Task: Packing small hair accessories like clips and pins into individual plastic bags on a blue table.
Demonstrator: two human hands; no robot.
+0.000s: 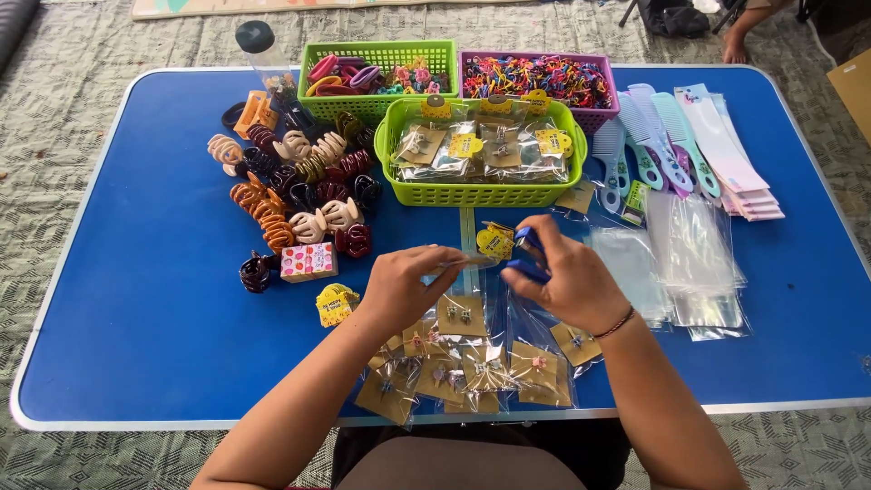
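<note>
Blue plastic shows in the right hand (567,277): a small blue stapler (526,256), pinched between thumb and fingers above the middle of the blue folding table (163,272). The left hand (399,289) is closed on the edge of a clear cellophane packet (467,261) and holds its top up to the stapler's mouth. A yellow header tag (494,241) sits at that top edge, just beside the stapler.

Below both hands, near the table's front edge, lies a spread of finished packets (472,367), each a clear bag with a brown card and small clips inside, overlapping one another. A loose yellow tag (336,304) lies just left of the left hand.

Further back, a lime-green basket (481,192) holds more carded packets. Behind it stand a green basket of hairbands (381,54) and a purple basket of coloured hair ties (535,80). Left of the baskets lies a heap of claw hair clips (295,195) in brown, cream and dark red. On the right are pastel combs (658,136), and empty clear bags (689,259) lie in a stack near the right hand.
</note>
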